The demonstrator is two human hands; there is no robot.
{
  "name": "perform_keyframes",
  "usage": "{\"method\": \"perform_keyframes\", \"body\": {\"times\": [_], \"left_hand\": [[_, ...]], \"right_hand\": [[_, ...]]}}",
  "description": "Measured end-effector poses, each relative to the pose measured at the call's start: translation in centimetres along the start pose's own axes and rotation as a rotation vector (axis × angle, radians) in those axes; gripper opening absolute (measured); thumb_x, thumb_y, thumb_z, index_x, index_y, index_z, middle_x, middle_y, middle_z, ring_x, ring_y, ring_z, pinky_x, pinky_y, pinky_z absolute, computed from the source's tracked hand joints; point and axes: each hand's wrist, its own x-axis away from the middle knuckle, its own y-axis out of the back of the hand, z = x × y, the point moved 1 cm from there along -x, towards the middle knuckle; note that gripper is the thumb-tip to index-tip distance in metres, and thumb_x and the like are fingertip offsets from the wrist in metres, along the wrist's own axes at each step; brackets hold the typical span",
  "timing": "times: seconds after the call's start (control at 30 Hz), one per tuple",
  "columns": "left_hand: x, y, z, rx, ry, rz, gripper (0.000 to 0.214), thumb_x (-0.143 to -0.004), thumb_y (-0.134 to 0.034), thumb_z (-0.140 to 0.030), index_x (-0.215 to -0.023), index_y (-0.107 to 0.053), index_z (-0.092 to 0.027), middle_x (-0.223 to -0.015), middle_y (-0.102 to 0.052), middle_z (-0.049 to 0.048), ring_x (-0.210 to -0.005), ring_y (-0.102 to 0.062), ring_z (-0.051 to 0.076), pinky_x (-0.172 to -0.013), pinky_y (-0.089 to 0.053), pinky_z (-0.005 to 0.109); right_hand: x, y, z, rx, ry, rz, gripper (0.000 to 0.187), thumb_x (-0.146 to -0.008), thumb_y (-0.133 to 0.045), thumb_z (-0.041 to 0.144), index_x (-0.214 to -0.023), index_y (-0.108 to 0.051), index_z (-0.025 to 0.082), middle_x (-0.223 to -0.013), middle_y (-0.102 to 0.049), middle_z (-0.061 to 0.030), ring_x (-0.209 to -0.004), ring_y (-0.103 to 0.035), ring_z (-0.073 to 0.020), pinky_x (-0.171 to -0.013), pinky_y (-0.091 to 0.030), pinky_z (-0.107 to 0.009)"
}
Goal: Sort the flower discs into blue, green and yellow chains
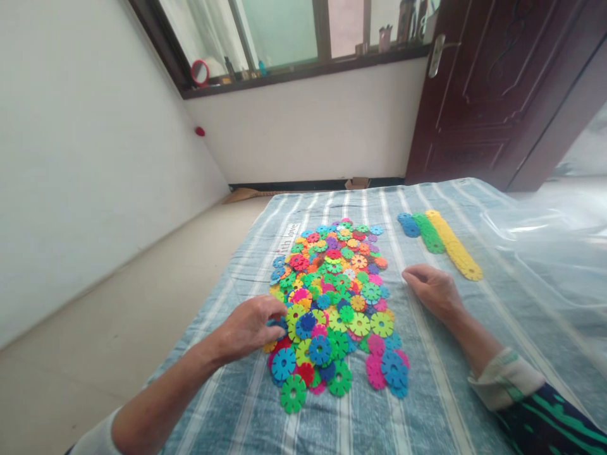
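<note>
A broad pile of notched plastic snowflake discs (332,297) in many colours lies on the striped cloth. My left hand (253,325) is at the pile's left edge, its thumb and fingers closed around a blue snowflake disc (281,325) that shows partly between them. My right hand (434,291) is over the cloth right of the pile, with its fingers pressed together; whether anything is in them is hidden. Beyond it lie overlapping rows of yellow discs (454,245), green discs (429,234) and blue discs (408,225), sorted by colour.
The blue-and-white striped cloth (227,379) covers the surface under the discs. Clear plastic sheeting (559,246) lies at the right. Behind are a window ledge (303,76) with small items and a dark red door (493,95). Pale floor (118,328) shows at the left.
</note>
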Motion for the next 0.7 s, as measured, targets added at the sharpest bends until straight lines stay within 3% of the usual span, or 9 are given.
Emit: {"method": "perform_keyframes", "body": {"times": [0.27, 0.7], "left_hand": [[0.4, -1.3, 0.8, -0.097, 0.104, -0.073, 0.014, -0.066, -0.059, -0.030, -0.076, -0.060, -0.020, -0.082, -0.059, 0.0024, -0.081, -0.052, 0.020, -0.073, -0.039, 0.029], [-0.5, -0.8, 1.1, -0.035, 0.145, -0.077, 0.016, -0.058, -0.060, -0.029, -0.070, -0.053, -0.021, -0.078, -0.057, -0.0006, -0.079, -0.052, 0.019, -0.069, -0.038, 0.027]], "right_hand": [[0.1, 0.0, -0.1, 0.017, 0.006, -0.011, 0.023, -0.075, -0.054, 0.038, -0.073, -0.070, 0.022, -0.079, -0.073, -0.0030, -0.076, -0.066, -0.0192, -0.070, -0.048, -0.029], [-0.1, -0.1, -0.2, -0.007, 0.013, 0.012, 0.024, -0.077, -0.053, 0.037, -0.074, -0.070, 0.022, -0.080, -0.072, -0.0029, -0.075, -0.064, -0.0179, -0.072, -0.047, -0.029]]}}
